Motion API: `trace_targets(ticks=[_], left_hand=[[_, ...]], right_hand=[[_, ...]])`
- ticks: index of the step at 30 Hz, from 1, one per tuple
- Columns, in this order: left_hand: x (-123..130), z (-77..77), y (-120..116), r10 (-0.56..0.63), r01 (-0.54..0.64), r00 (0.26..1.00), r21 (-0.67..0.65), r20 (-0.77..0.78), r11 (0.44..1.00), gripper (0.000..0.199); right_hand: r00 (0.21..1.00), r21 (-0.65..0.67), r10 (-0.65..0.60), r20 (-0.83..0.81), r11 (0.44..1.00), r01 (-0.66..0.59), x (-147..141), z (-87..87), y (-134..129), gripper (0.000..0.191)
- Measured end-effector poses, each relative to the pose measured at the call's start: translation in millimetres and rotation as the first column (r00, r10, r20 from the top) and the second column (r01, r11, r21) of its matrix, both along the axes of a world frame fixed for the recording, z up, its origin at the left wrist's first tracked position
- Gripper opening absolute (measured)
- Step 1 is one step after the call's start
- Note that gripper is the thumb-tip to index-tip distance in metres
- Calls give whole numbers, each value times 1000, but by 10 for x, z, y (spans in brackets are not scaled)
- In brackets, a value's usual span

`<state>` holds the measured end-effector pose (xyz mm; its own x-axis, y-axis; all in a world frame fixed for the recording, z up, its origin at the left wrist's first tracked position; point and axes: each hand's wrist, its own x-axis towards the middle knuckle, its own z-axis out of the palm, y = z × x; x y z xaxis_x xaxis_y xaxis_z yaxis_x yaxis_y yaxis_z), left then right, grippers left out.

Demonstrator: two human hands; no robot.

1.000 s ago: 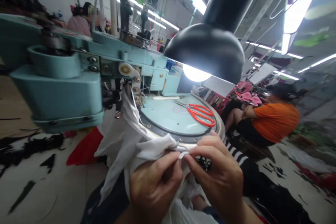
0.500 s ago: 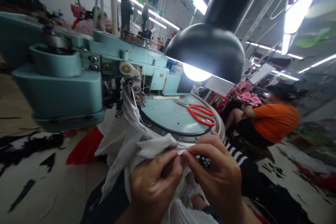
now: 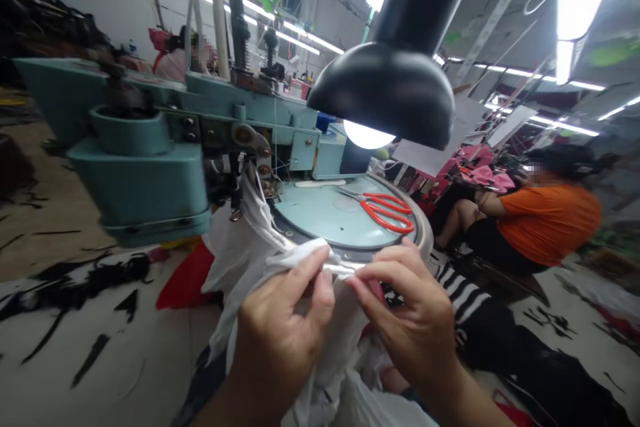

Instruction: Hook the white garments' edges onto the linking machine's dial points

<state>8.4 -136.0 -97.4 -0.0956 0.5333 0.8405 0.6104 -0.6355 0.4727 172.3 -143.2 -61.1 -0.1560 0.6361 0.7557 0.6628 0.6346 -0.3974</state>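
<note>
White fabric (image 3: 240, 260) hangs over the toothed rim (image 3: 425, 230) of a round teal machine plate (image 3: 320, 213). My left hand (image 3: 290, 320) pinches the fabric edge between thumb and forefinger at the front of the rim. Just to its right, my right hand (image 3: 410, 313) grips the same edge with thumb and fingertips. A short stretch of ribbed edge shows between the two hands. Red-handled scissors (image 3: 385, 210) lie on the plate beyond my right hand, near a flat white strip (image 3: 320, 183).
A black lamp (image 3: 385, 93) shines low over the plate. The teal machine head (image 3: 145, 180) stands at the left. Dark scraps (image 3: 93, 357) litter the floor, and black striped cloth (image 3: 490, 333) lies at the right. A person in an orange shirt (image 3: 550, 220) sits further right.
My hands have drawn slightly apart, and more of the ribbed fabric edge shows between them. The camera view has shifted a little, so the machine head sits further right.
</note>
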Motion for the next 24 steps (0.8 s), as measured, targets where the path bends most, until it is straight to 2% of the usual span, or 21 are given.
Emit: trace_targets(ticks=[2,4,7,9,11,17,21,24], left_hand=[[-19,17,-19,11,-10,998,-28,58,1000,22],[-23,24,-47,0,9,993,-70,118,997,9],[-10,16,-59,-111,134,981,-142,159,981,1],[10,0,-44,-176,215,962,-183,210,959,7],[35,-23,-26,-189,244,945,-191,267,951,11],[91,-72,-1,-146,213,940,-198,308,957,9],[109,-79,18,-107,147,966,-159,237,976,5],[66,-68,-7,-75,85,988,-66,137,994,4]], right_hand=[[1000,2,0,0,1000,0,1,-4,1,9],[1000,1,-3,3,1000,3,5,-5,2,8],[1000,-4,-8,12,1000,8,10,-3,3,8],[1000,-5,-6,12,1000,6,10,-4,3,8],[1000,-4,-4,4,1000,4,9,-8,3,8],[1000,18,-21,0,1000,21,-3,-18,3,7],[999,-2,-39,0,999,39,-46,-2,2,8],[995,2,-95,-13,996,95,-108,10,15,9]])
